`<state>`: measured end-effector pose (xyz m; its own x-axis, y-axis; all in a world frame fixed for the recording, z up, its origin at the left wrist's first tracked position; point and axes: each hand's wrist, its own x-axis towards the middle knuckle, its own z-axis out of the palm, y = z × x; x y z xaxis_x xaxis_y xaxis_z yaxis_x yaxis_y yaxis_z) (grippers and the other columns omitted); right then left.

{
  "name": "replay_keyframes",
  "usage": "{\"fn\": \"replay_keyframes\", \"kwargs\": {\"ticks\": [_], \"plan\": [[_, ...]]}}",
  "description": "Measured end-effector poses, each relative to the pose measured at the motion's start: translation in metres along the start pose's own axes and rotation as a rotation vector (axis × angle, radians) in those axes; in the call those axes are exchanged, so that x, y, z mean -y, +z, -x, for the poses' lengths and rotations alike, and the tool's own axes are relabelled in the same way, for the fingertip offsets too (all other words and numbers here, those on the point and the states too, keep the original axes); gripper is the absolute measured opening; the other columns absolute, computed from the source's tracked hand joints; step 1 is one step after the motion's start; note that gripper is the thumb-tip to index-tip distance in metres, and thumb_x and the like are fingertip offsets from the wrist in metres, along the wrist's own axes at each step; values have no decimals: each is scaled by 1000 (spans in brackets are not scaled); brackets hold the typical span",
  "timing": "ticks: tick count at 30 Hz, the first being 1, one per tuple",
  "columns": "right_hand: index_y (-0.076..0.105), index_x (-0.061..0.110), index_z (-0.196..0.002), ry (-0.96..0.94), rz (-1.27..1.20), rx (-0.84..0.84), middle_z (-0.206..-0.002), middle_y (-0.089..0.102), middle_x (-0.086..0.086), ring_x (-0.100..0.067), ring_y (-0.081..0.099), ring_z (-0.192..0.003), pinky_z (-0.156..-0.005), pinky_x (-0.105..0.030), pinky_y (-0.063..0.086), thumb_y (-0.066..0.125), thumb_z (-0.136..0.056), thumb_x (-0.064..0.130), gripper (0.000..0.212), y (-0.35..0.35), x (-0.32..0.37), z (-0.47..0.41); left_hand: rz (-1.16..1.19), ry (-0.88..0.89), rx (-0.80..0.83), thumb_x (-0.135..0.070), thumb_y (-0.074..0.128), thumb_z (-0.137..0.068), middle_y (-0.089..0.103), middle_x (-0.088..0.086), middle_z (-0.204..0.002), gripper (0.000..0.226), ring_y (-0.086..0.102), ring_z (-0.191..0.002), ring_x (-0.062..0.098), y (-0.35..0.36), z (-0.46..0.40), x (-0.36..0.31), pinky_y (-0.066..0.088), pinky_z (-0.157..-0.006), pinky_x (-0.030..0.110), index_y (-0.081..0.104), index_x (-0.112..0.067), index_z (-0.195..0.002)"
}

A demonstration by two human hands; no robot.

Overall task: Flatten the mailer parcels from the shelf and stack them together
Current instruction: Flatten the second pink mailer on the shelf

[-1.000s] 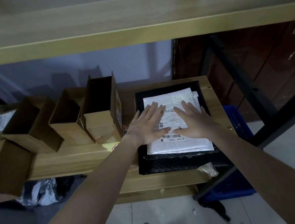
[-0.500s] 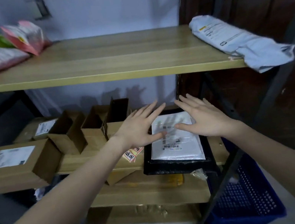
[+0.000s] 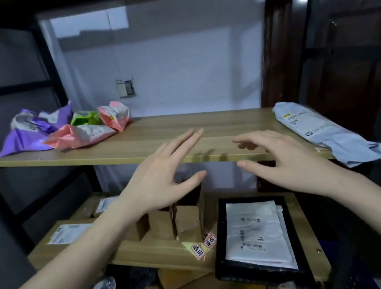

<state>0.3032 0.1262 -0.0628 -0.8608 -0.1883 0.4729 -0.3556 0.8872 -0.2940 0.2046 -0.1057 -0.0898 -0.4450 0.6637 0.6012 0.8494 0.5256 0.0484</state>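
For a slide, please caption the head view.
Both empty hands, left and right, hover open before the upper shelf.

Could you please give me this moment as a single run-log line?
left hand: open, empty | right hand: open, empty | white mailer: flat on black mailer | grey mailer: upper shelf, unflattened

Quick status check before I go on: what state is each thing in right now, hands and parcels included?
left hand: open, empty, raised before the upper shelf
right hand: open, empty, raised alongside
white mailer: flat, on the black mailer, lower shelf
grey mailer: crumpled, overhanging the upper shelf's right end
pink mailers: crumpled, upper shelf left
purple mailer: crumpled beside them
cardboard boxes: open-topped, upright
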Motion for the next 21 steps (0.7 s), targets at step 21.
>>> {"fn": "replay_keyframes", "kwargs": {"ticks": [21], "plan": [[43, 30, -135, -210, -64, 1, -131, 47, 14, -1, 36, -124, -91, -8, 20, 54, -90, 41, 48, 67, 39, -191, -302, -533, -75, -42, 65, -80, 27, 2, -154, 80, 35, -136, 25, -70, 28, 232, 37, -106, 46, 24, -31, -147]]}}
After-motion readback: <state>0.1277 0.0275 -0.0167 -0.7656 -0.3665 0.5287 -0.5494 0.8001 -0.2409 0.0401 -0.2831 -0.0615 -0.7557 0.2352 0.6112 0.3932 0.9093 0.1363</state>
